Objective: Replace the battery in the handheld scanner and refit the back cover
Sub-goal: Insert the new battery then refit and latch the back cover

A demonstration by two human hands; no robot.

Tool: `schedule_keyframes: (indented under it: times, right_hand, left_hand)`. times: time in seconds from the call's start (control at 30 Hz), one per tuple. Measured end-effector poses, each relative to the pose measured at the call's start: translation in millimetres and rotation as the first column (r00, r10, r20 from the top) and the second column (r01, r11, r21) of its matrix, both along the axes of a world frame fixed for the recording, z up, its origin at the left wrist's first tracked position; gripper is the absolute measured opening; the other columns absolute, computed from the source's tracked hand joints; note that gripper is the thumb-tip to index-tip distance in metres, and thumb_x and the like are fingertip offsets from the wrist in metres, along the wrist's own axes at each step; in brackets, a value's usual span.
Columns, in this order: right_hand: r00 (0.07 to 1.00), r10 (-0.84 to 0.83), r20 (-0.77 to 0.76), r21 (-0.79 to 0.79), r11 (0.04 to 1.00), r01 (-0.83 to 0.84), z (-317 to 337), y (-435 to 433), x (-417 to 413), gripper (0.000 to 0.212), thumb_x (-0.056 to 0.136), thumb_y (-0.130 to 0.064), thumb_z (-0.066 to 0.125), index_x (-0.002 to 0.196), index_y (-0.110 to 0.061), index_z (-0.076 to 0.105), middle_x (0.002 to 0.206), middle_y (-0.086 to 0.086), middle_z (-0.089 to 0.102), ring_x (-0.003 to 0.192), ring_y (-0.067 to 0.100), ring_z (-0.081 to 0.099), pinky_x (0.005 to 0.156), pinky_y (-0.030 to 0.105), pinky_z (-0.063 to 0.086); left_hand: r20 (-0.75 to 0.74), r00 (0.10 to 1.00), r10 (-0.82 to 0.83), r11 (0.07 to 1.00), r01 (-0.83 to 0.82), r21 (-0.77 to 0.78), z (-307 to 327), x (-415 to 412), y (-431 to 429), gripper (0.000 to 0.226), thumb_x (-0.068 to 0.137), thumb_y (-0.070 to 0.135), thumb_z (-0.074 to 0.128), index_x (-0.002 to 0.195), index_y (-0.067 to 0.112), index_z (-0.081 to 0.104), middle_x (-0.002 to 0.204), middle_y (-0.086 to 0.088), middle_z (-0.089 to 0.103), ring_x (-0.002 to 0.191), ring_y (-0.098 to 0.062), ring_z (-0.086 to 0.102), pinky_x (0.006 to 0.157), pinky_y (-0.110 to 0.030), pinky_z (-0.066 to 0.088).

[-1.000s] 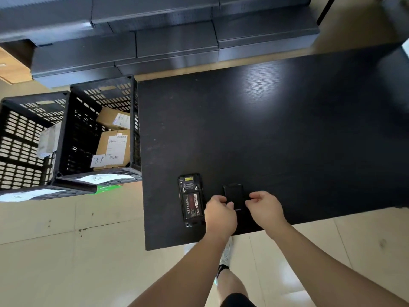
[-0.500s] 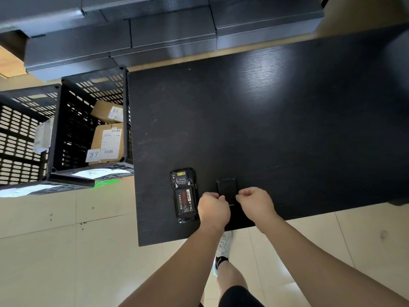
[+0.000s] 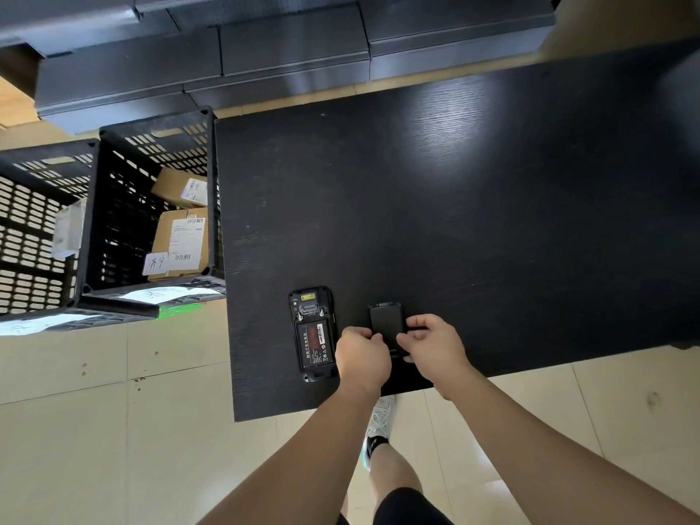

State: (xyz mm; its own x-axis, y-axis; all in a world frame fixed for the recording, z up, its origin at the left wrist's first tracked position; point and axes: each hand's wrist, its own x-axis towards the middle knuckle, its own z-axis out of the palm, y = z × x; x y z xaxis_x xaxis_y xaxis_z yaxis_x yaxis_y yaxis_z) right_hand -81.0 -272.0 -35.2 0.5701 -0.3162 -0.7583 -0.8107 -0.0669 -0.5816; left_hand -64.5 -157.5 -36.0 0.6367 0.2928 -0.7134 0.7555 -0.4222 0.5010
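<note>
Head view: looking straight down at a black table [image 3: 473, 206], with both bare forearms reaching in from the bottom edge.
Scanner: the handheld scanner [image 3: 313, 332] lies face down near the table's front edge, just left of the hands — its back is open and nothing covers it.
Battery: a battery [image 3: 316, 345] with a red and white label sits in the open bay; whether it is the new one or the old one cannot be told.
Back cover: the back cover [image 3: 386, 323], a plain dark slab with a small notch at its far end, lies just right of the scanner and apart from it.
Left hand: the left hand [image 3: 363, 357] is curled, fingertips pinching the cover's left edge.
Right hand: the right hand [image 3: 435, 344] is curled likewise, thumb and fingers closed on the cover's right edge.
Lift: whether the cover rests on the table or is raised off it cannot be told from above.
Progress: judging by the seated battery, the swap looks done — what remains is carrying the cover over the bay, lining it up and pressing it home.
Surroundings: black slotted crates [image 3: 151, 206] holding cardboard parcels [image 3: 181, 240] stand on the floor beside the table's left edge.
</note>
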Motion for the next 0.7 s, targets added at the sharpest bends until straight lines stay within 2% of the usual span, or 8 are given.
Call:
schedule_keyframes:
  times: [0.1, 0.2, 0.27, 0.33, 0.43, 0.5, 0.6, 0.7]
  right_hand:
    - [1.0, 0.001, -0.016, 0.044, 0.999, 0.0, -2, -2, 2, 0.03, 0.089, -0.004, 0.068, 0.119, -0.01, 0.063, 0.101, 0.007, 0.068, 0.09, 0.019, 0.067, 0.071, 0.032, 0.06]
    - [1.0, -0.001, -0.028, 0.065, 0.998, 0.003, -1, -3, 4, 0.03, 0.091, -0.003, 0.065, 0.12, -0.009, 0.063, 0.104, 0.009, 0.067, 0.09, 0.019, 0.067, 0.068, 0.03, 0.059]
    - [1.0, 0.005, -0.027, 0.079, 0.997, -0.003, 1, -5, 6, 0.029, 0.092, -0.003, 0.064, 0.119, -0.011, 0.063, 0.105, 0.008, 0.067, 0.092, 0.018, 0.067, 0.069, 0.03, 0.059]
    - [1.0, 0.021, -0.018, 0.09, 0.996, -0.019, 4, -7, 6, 0.028, 0.092, -0.003, 0.063, 0.119, -0.012, 0.064, 0.105, 0.007, 0.068, 0.094, 0.019, 0.067, 0.072, 0.031, 0.06]
    - [0.999, 0.039, 0.007, 0.114, 0.993, -0.039, 13, -8, 8, 0.024, 0.092, -0.004, 0.064, 0.113, -0.014, 0.065, 0.104, 0.005, 0.071, 0.095, 0.018, 0.069, 0.076, 0.034, 0.061]
    - [0.998, 0.055, 0.034, 0.132, 0.99, -0.059, 24, -4, 11, 0.022, 0.092, -0.004, 0.064, 0.105, -0.021, 0.064, 0.102, 0.002, 0.071, 0.095, 0.017, 0.069, 0.079, 0.035, 0.061]
    - [0.994, 0.073, 0.083, 0.147, 0.985, -0.085, 39, 6, 15, 0.023, 0.091, -0.005, 0.066, 0.099, -0.027, 0.062, 0.098, -0.002, 0.07, 0.092, 0.015, 0.069, 0.079, 0.034, 0.061]
    - [0.991, 0.092, 0.101, 0.147, 0.983, -0.106, 47, 25, 19, 0.022, 0.09, -0.007, 0.068, 0.103, -0.024, 0.064, 0.095, -0.003, 0.071, 0.089, 0.015, 0.07, 0.075, 0.029, 0.061]
  left_hand:
    - [0.0, 1.0, 0.019, 0.999, -0.019, -0.041, 0, 0, 0, 0.022, 0.092, 0.019, 0.061, 0.112, 0.009, 0.062, 0.092, -0.001, 0.067, 0.08, -0.015, 0.06, 0.071, -0.025, 0.047]
    - [0.016, 0.999, 0.043, 0.993, -0.041, -0.114, 1, -1, 0, 0.024, 0.093, 0.019, 0.061, 0.115, 0.01, 0.058, 0.081, 0.009, 0.061, 0.073, -0.004, 0.057, 0.067, -0.021, 0.044]
    - [0.023, 0.997, 0.067, 0.986, -0.063, -0.158, 3, -1, 1, 0.024, 0.094, 0.02, 0.061, 0.117, 0.012, 0.058, 0.083, 0.01, 0.061, 0.073, 0.001, 0.055, 0.062, -0.016, 0.042]
    - [0.018, 0.996, 0.087, 0.978, -0.082, -0.19, 5, 0, 5, 0.022, 0.093, 0.021, 0.061, 0.114, 0.013, 0.06, 0.087, 0.007, 0.064, 0.076, -0.002, 0.058, 0.064, -0.015, 0.044]
    - [0.005, 0.994, 0.108, 0.963, -0.104, -0.249, 11, 3, 14, 0.018, 0.091, 0.022, 0.064, 0.106, 0.014, 0.066, 0.091, -0.001, 0.071, 0.087, -0.018, 0.069, 0.079, -0.032, 0.058]
    - [0.004, 0.992, 0.122, 0.95, -0.116, -0.292, 16, 5, 23, 0.015, 0.09, 0.022, 0.066, 0.103, 0.016, 0.068, 0.093, -0.005, 0.073, 0.09, -0.022, 0.071, 0.083, -0.038, 0.06]
    - [0.033, 0.988, 0.154, 0.934, -0.134, -0.332, 25, 8, 40, 0.009, 0.09, 0.018, 0.067, 0.098, 0.014, 0.07, 0.09, -0.007, 0.073, 0.078, -0.017, 0.068, 0.074, -0.032, 0.06]
    - [0.076, 0.984, 0.16, 0.939, -0.128, -0.319, 34, 9, 62, 0.009, 0.09, 0.017, 0.068, 0.098, 0.014, 0.071, 0.089, -0.009, 0.074, 0.072, -0.015, 0.065, 0.065, -0.027, 0.056]
